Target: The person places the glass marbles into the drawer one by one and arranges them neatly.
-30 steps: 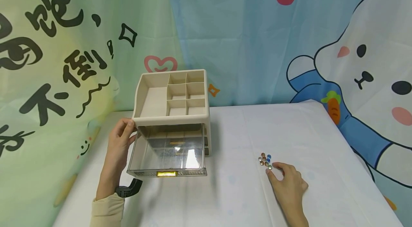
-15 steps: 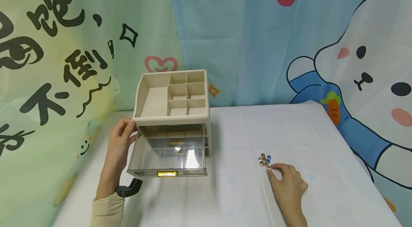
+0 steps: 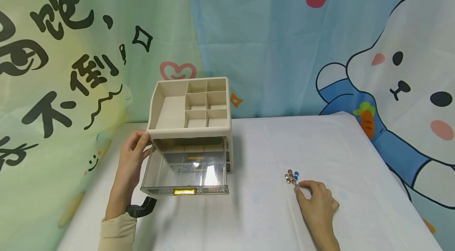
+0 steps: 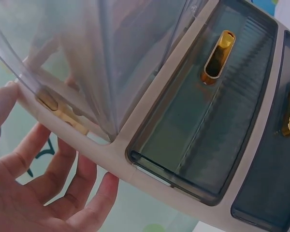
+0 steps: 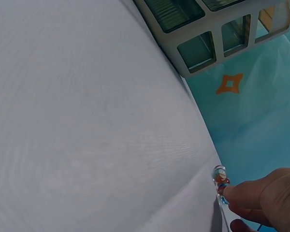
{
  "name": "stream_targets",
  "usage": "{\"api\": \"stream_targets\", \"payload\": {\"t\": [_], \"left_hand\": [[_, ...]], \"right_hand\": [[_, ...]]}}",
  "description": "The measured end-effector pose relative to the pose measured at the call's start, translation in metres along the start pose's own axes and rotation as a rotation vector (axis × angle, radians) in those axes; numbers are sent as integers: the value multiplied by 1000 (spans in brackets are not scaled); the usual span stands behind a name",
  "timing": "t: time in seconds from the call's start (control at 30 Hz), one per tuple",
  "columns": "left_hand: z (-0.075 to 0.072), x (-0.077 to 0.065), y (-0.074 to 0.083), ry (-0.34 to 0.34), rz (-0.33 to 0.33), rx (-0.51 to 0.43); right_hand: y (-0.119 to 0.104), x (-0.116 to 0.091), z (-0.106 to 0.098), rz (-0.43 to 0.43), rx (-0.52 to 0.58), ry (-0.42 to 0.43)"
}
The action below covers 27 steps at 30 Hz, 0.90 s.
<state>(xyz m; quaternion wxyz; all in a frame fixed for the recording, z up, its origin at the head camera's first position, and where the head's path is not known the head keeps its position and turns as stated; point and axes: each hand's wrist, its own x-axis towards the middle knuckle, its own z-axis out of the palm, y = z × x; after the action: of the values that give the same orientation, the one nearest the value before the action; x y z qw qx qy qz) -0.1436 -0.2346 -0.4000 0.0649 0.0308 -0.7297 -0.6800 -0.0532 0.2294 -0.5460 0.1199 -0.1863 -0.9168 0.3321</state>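
Observation:
A cream desktop drawer organizer (image 3: 190,132) stands left of centre, its clear top drawer (image 3: 192,168) pulled out. My left hand (image 3: 131,156) holds the organizer's left edge near the front; in the left wrist view the bent fingers (image 4: 63,169) touch its side frame. To the right, several small glass beads (image 3: 291,175), brown, clear and blue, lie in a cluster on the white cloth. My right hand (image 3: 318,203) pinches a pale greenish bead (image 3: 297,185) between thumb and index finger at the cluster's near edge. In the right wrist view, fingers partly hide the beads (image 5: 221,180).
The organizer's top tray (image 3: 167,108) has one large compartment and several small ones. Two lower drawers with gold handles (image 4: 218,57) are closed. A printed curtain (image 3: 249,45) hangs behind the white-covered table (image 3: 263,219).
My right thumb and index finger have closed on the pale bead at the cluster's near edge. The left hand and the organizer have stayed put.

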Motion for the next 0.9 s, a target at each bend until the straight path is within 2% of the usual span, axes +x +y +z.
{"api": "stream_targets", "payload": {"t": [0.47, 0.7, 0.9], "left_hand": [[1, -1, 1, -19, 32, -29], [-1, -1, 1, -39, 49, -54], [0, 1, 3, -55, 56, -49]], "right_hand": [[-14, 2, -12, -2, 70, 7], [-21, 5, -18, -105, 160, -32], [-29, 8, -21, -201, 253, 5]]}}
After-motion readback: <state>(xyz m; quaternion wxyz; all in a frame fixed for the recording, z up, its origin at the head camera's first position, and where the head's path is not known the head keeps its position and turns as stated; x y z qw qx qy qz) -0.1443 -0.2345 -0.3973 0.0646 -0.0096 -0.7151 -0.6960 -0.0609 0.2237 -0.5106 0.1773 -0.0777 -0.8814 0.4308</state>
